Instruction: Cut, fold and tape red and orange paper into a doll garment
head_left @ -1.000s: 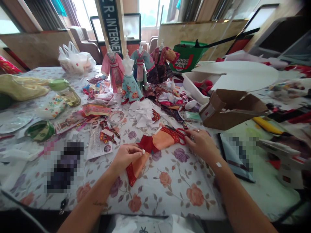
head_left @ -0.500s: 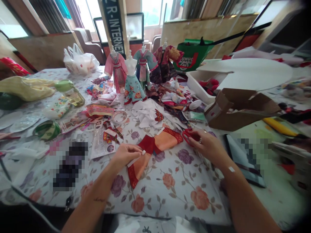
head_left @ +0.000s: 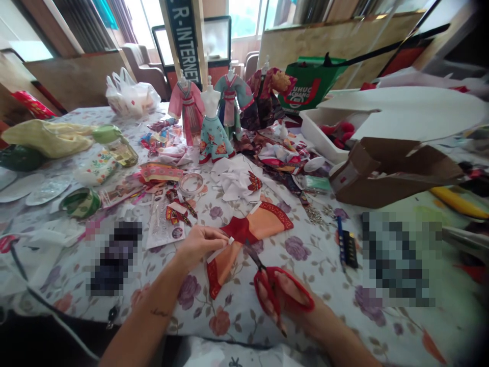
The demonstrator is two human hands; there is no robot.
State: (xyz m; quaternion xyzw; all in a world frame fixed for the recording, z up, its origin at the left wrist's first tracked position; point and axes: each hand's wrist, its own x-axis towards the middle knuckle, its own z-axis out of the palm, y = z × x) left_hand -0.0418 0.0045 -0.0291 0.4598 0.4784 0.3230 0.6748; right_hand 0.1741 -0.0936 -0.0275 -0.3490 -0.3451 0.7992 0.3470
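Observation:
My left hand (head_left: 200, 246) pinches a narrow white strip (head_left: 219, 250) against a sewn garment piece of orange cloth with red trim (head_left: 263, 222), which lies flat on the floral tablecloth (head_left: 317, 270). My right hand (head_left: 286, 300) is nearer to me, with its fingers through the loops of red-handled scissors (head_left: 267, 283). The scissor blades point up toward the garment piece and stop just short of it or touch its edge; I cannot tell which.
Dressed doll mannequins (head_left: 213, 135) stand at the far side among fabric scraps. White cloth pieces (head_left: 237, 178) lie beyond the garment. A brown cardboard box (head_left: 393, 176) and a white tray (head_left: 324, 127) sit to the right. Ribbons and packets (head_left: 164, 204) lie to the left.
My right hand has come back toward me, bringing the scissors from the far edge of the garment. My left hand stays on the white strip. The view has shifted slightly.

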